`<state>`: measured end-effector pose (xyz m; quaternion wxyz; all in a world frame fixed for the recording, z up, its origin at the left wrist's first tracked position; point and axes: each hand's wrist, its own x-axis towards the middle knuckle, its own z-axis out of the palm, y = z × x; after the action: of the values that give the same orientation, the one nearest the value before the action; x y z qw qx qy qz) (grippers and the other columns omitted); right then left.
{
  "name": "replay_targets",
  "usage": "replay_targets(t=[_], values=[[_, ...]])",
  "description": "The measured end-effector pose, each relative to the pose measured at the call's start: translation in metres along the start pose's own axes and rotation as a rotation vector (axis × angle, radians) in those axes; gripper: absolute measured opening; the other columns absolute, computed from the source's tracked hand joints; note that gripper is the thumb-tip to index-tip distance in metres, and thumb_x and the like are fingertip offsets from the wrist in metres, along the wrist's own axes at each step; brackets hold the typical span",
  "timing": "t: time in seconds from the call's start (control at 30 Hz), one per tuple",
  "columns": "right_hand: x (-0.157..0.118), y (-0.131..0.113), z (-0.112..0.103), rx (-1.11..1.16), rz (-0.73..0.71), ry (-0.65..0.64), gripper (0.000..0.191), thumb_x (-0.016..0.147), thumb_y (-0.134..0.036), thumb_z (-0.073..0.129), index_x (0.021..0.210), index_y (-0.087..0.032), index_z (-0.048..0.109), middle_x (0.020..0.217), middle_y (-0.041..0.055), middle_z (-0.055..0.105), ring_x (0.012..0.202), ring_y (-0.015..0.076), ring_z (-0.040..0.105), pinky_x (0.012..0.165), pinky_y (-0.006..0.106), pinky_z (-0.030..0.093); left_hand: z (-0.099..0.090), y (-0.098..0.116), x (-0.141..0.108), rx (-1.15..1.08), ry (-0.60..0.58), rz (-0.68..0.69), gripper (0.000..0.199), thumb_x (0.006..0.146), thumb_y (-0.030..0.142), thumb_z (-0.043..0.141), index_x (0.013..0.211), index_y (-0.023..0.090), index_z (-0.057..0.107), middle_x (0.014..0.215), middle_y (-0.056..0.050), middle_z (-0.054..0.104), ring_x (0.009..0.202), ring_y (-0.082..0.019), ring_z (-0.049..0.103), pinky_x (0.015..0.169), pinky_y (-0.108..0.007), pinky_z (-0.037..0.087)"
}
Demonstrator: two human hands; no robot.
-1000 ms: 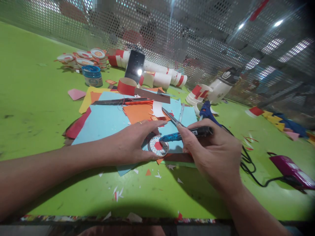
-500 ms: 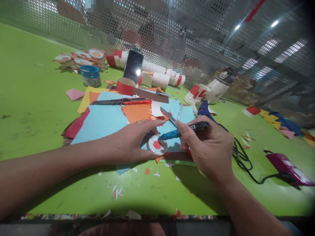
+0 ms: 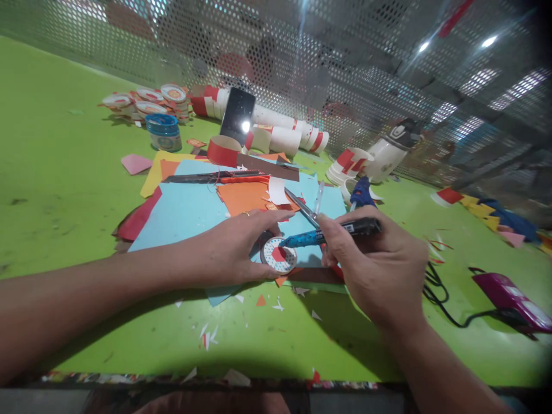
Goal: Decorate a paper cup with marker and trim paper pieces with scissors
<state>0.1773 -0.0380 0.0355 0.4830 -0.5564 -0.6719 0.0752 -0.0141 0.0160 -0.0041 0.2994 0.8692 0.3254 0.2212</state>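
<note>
My left hand (image 3: 233, 250) curls round a small white disc (image 3: 288, 263), thumb at the near edge and fingers at the far side. Blue dots ring the disc, and a red hexagon fills its middle. Pinched in my right hand (image 3: 382, 267) is a marker (image 3: 361, 227) with a black back end and a front part smeared with blue paint. Its tip meets the disc's top near the hexagon; whether it touches, I cannot tell. Under both hands lie light blue paper sheets (image 3: 185, 210). Metal scissors (image 3: 302, 207) rest just beyond the marker, partly covered by my right hand.
Larger scissors (image 3: 202, 177) lie across the papers. Behind stand a blue paint jar (image 3: 163, 135), a phone (image 3: 238, 114), a red paper ring (image 3: 223, 152) and stacked paper cups (image 3: 280, 118). To the right are a blue glue gun (image 3: 363, 192), a white jug (image 3: 383, 158) and a purple device (image 3: 511, 296) with a black cord.
The whole view has shifted slightly. My right hand has moved a little rightward, and the marker lies at a slightly flatter angle. My left hand keeps its hold on the disc.
</note>
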Motion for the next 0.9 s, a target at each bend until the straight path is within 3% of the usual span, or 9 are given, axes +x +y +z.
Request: replay_targets(t=[0.63, 0.9], values=[[-0.0001, -0.0019, 0.0046, 0.002, 0.025, -0.022, 0.023, 0.082, -0.035, 0.070, 0.068, -0.019, 0.060, 0.050, -0.0057, 0.054, 0.044, 0.0091, 0.047, 0.045, 0.024, 0.040, 0.0019, -0.0016, 0.0001, 0.011, 0.008, 0.016, 0.080, 0.078, 0.044, 0.069, 0.146, 0.023, 0.032, 0.125, -0.011, 0.061, 0.114, -0.028, 0.057, 0.095, -0.040, 0.046], [-0.0004, -0.0038, 0.0012, -0.121, -0.181, -0.077, 0.016, 0.081, -0.026, 0.070, 0.071, -0.020, 0.060, 0.051, -0.0077, 0.057, 0.043, 0.0074, 0.047, 0.046, 0.022, 0.038, 0.0000, 0.0008, -0.0006, 0.020, 0.006, 0.018, 0.077, 0.079, 0.040, 0.067, 0.146, 0.022, 0.032, 0.124, -0.009, 0.061, 0.112, -0.027, 0.058, 0.092, -0.038, 0.047]])
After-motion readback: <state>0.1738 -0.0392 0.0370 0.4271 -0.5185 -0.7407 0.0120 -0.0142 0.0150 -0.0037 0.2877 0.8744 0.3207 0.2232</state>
